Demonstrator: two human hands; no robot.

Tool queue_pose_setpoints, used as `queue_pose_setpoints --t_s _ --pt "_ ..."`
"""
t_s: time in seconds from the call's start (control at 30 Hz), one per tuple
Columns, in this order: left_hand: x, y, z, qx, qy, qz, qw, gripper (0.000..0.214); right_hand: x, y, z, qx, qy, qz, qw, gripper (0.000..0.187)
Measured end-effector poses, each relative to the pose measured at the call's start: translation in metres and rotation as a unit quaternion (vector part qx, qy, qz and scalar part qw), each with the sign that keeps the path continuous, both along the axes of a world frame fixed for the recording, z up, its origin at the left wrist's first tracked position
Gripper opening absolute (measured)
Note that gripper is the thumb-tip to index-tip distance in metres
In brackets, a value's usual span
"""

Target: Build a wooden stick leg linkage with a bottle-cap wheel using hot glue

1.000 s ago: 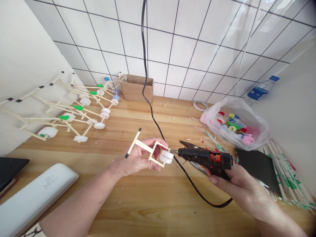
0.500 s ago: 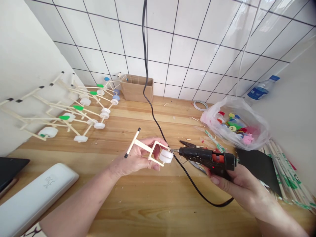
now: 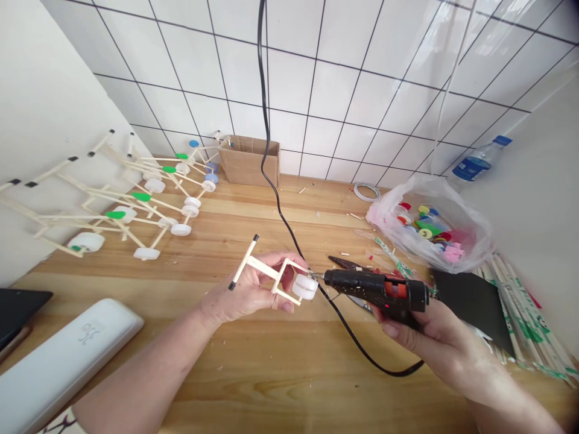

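My left hand is closed around a small frame of pale wooden sticks, with a black-tipped crossbar at one end. Between the frame's two prongs sits a white bottle-cap wheel. My right hand grips a black hot glue gun, whose red light is lit. Its metal nozzle points left and meets the far prong's end beside the wheel; whether glue is coming out is too small to tell. Pliers lie partly hidden behind the gun.
Several stick tricycle models stand at the left. A cardboard box sits by the tiled wall. On the right are a plastic bag of caps, wrapped chopsticks and a water bottle. A black cord crosses the table; a white power bank lies front left.
The glue gun in my right hand has shifted slightly left, its nozzle closer in at the prong's end. My left hand and the stick frame stay almost still.
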State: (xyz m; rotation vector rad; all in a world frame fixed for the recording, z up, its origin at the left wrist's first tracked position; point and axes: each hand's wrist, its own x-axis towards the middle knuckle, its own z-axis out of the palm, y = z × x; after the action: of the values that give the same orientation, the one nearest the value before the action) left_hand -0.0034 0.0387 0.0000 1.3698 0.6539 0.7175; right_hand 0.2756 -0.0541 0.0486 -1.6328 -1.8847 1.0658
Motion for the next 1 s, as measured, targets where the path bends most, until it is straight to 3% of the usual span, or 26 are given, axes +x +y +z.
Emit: queue_pose_setpoints --t_s 0.17,0.47,1.0 --pt "-0.0011 -0.0002 -0.0039 0.015 0.0 -0.002 1.0 0.047 -0.0018 -0.0007 0.0018 -0.003 -0.007 0.013 1.0 0.021" --pt "0.001 -0.0007 0.0021 -0.043 -0.033 0.021 0.998 0.049 0.0038 0.0004 -0.0017 -0.001 -0.022 0.019 1.0 0.023" --pt "0.0007 -0.0013 0.0033 -0.064 -0.061 0.023 0.996 0.049 0.0049 -0.0001 -0.0045 -0.005 -0.006 0.017 1.0 0.024"
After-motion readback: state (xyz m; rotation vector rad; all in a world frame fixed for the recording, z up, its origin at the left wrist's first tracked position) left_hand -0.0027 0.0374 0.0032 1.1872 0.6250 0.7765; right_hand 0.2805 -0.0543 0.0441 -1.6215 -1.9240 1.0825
